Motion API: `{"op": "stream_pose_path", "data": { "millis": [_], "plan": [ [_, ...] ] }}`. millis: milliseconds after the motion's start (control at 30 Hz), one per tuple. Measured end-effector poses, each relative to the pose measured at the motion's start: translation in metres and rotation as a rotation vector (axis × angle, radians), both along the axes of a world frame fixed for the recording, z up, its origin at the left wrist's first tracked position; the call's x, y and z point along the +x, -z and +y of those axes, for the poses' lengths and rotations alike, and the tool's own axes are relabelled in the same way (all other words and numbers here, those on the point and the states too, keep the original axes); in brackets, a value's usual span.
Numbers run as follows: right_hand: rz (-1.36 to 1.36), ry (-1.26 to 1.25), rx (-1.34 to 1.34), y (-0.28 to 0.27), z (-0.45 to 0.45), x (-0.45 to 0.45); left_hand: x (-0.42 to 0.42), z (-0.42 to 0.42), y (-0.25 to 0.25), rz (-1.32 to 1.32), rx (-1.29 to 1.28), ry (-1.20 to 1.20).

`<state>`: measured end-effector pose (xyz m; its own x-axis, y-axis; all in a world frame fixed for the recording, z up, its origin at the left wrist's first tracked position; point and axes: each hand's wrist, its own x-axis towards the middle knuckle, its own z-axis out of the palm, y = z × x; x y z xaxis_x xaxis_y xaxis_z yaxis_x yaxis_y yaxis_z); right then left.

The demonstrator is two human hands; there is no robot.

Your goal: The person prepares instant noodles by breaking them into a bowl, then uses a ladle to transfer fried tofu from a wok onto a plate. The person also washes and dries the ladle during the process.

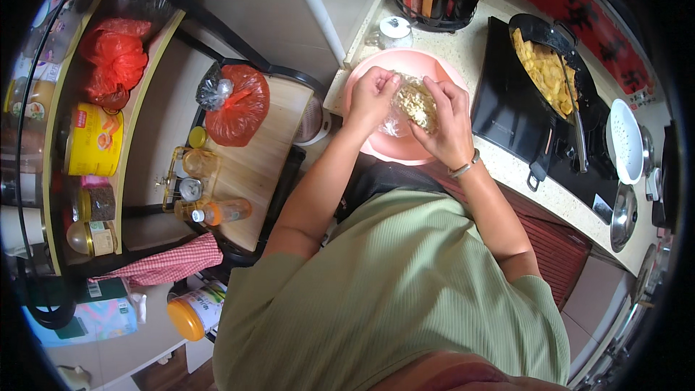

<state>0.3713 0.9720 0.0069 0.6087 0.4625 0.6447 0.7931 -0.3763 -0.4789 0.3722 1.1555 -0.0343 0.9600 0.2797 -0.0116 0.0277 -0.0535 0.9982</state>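
Note:
Over a pink plastic basin (446,68) on the counter, both hands hold a clear plastic bag (415,99) of small pale-yellow pieces, perhaps bean sprouts. My left hand (374,95) pinches the bag's left edge between thumb and fingers. On the other side, my right hand (448,114) grips the bag with its thumb below and fingers above. Part of the clear plastic hangs down inside the basin. What else the basin holds is hidden by the hands and the bag. A bracelet circles the right wrist.
Right of the basin, a black wok (587,84) holds yellow sliced food and a metal spatula (579,138). A white colander (623,141) stands beyond it. Behind the basin are a lidded jar (395,32) and a bottle rack (399,8). A wooden-topped shelf (277,119) bears a red bag (237,114).

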Motion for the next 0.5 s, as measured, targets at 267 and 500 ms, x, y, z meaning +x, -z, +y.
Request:
{"op": "stream_pose_path", "data": {
  "millis": [267,500],
  "plan": [
    [-0.023,0.030,0.028,-0.007,-0.005,-0.002,0.005,0.011,-0.005,-0.332,0.729,-0.058],
    [-0.114,0.000,-0.009,-0.004,-0.005,0.008,0.007,0.018,-0.018,-0.214,0.218,0.104]
  ]
}}
